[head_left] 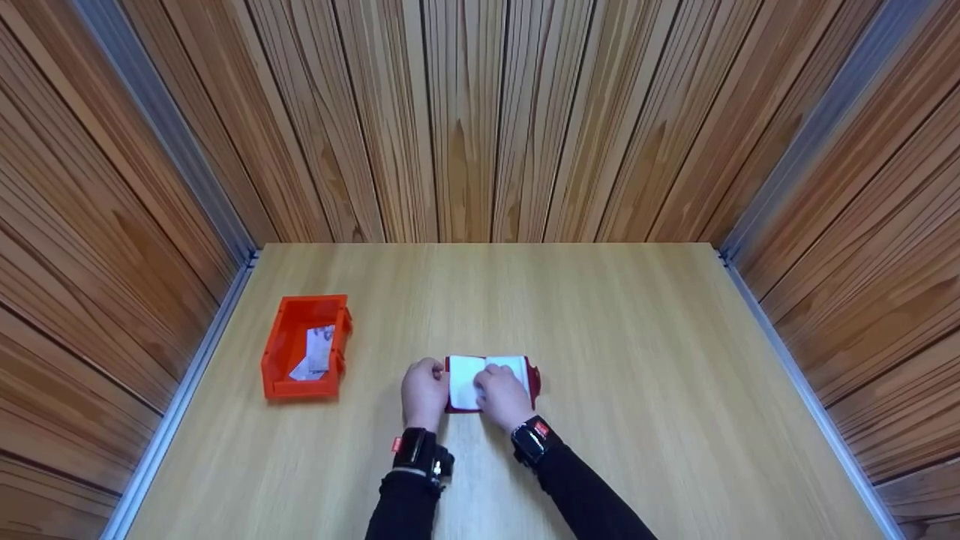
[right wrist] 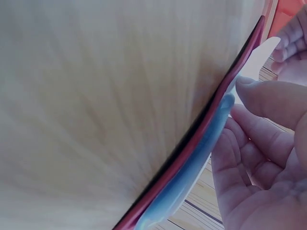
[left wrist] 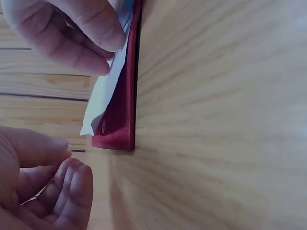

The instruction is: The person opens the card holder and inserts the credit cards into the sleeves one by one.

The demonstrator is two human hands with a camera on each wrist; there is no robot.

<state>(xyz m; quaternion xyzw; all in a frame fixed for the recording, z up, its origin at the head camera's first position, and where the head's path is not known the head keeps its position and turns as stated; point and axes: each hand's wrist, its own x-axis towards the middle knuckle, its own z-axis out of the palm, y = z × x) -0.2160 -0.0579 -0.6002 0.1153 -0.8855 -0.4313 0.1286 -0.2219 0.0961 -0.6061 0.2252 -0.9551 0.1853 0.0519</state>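
Note:
A small red card holder [head_left: 534, 381], booklet-like, lies open on the table with white rounded leaves [head_left: 466, 384] on both sides. In the left wrist view its red cover [left wrist: 122, 127] shows a small round metal snap. My right hand [head_left: 504, 394] is over the middle of the holder and pinches a white leaf [left wrist: 100, 103], which lifts off the cover. Beside the left edge is my left hand [head_left: 424, 391], fingers curled and thumb meeting fingertips [left wrist: 79, 175], with nothing visible between them. A bluish glossy layer [right wrist: 180, 184] lies along the cover in the right wrist view.
An orange-red plastic bin [head_left: 271, 352] stands on the left of the table with white printed slips [head_left: 318, 349] inside. Wood-plank walls [head_left: 465, 120] and metal edge strips [head_left: 814, 405] bound the light wooden table [head_left: 637, 337].

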